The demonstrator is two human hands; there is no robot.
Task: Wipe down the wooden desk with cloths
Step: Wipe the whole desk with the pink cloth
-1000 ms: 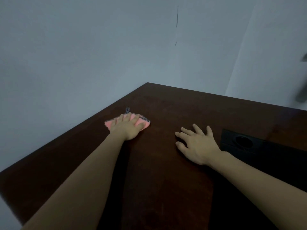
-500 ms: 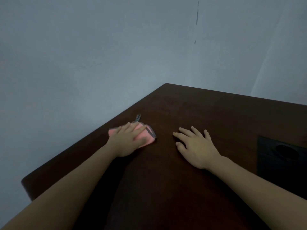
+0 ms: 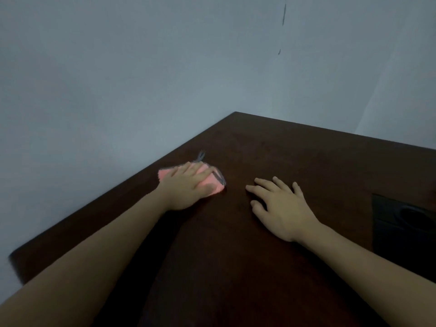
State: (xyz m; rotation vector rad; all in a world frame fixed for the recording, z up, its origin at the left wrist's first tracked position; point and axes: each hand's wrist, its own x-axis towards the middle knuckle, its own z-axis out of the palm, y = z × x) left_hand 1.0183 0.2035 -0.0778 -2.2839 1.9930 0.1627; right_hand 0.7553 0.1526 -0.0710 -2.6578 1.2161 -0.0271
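A dark brown wooden desk (image 3: 295, 161) fills the lower part of the head view, its far corner pointing at the wall. A pink cloth (image 3: 213, 185) with a grey stitched edge and a small grey loop lies near the desk's left edge. My left hand (image 3: 188, 185) presses flat on the cloth with straight fingers and covers most of it. My right hand (image 3: 280, 204) rests palm down on the bare wood to the right of the cloth, fingers spread, holding nothing.
A black inset panel (image 3: 405, 223) with a round socket sits in the desk at the right edge of view. Pale walls (image 3: 141, 79) stand close behind the desk's left and far edges. The desk's near left corner (image 3: 16, 260) shows at lower left.
My left hand has slid the pink cloth a little to the right along the desk, and the cloth has bunched. My right hand has stayed flat on the wood. The view has swung left.
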